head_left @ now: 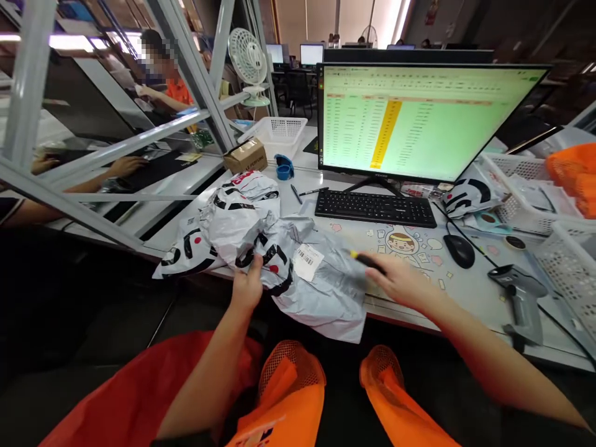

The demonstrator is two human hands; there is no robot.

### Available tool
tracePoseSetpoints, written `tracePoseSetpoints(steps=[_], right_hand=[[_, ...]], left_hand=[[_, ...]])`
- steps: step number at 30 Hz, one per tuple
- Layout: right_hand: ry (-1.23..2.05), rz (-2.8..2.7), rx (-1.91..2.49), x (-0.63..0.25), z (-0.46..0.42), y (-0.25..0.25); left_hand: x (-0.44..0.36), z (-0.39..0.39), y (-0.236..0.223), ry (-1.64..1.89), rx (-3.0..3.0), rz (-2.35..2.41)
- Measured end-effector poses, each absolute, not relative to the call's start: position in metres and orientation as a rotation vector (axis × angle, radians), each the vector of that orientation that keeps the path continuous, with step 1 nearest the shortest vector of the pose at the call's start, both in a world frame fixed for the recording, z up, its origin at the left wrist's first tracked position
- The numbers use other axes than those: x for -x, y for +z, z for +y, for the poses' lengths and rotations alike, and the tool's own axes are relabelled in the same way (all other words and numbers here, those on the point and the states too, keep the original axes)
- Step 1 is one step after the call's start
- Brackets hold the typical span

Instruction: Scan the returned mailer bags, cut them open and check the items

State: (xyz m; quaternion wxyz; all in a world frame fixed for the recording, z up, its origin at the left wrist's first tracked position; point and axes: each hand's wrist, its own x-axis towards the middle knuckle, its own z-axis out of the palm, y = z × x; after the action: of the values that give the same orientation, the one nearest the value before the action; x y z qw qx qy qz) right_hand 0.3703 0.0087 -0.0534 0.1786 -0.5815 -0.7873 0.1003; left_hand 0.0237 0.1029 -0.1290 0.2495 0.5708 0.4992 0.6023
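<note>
A grey-white plastic mailing bag (321, 292) with black print, a red dot and a barcode label (307, 262) hangs partly over the desk's front edge. My left hand (248, 287) pinches its left side, thumb on top. To the right of the bag, my right hand (395, 276) is closed around a black utility knife (371, 263) with a yellow end. Motion smears this hand slightly, and I cannot make out a blade. The knife's yellow end is close to the bag's right edge; whether they touch, I cannot tell. More printed mailing bags (242, 208) lie heaped behind my left hand.
Behind the bags stand a cardboard box (245, 156), a blue-lidded container (284, 169) and a white basket (284, 133). A keyboard (375, 208), monitor (419, 124), mouse (459, 251) and barcode scanner (519, 301) occupy the right side. A metal frame (116, 139) borders the left; beyond it sits another person.
</note>
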Motion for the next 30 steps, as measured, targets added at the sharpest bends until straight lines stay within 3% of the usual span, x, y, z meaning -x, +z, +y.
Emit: tracePoseSetpoints(steps=[4,9,15,22,27,30], right_hand=[[0.094,-2.563,1.557,-0.308,0.058,-0.031],[0.011,-2.737,1.391,-0.269,0.127,-0.04],[0.07,-2.782,1.355,-0.246,0.171,-0.046],[-0.012,-2.263,2.051,-0.383,0.153,-0.019],[-0.051,-1.979,2.484,-0.478,0.091,-0.081],[-0.146,-1.826,2.618,-0.5,0.062,-0.118]], left_hand=[[0.003,0.106,-0.095,1.384,-1.984,1.576],[0.038,0.101,-0.1,0.955,-2.084,2.026],[0.051,0.092,-0.098,1.005,-2.229,1.691],[0.085,0.068,-0.104,1.477,-1.803,1.425],[0.089,0.086,-0.097,1.593,-1.771,1.777],[0.071,0.08,-0.085,1.641,-2.067,2.067]])
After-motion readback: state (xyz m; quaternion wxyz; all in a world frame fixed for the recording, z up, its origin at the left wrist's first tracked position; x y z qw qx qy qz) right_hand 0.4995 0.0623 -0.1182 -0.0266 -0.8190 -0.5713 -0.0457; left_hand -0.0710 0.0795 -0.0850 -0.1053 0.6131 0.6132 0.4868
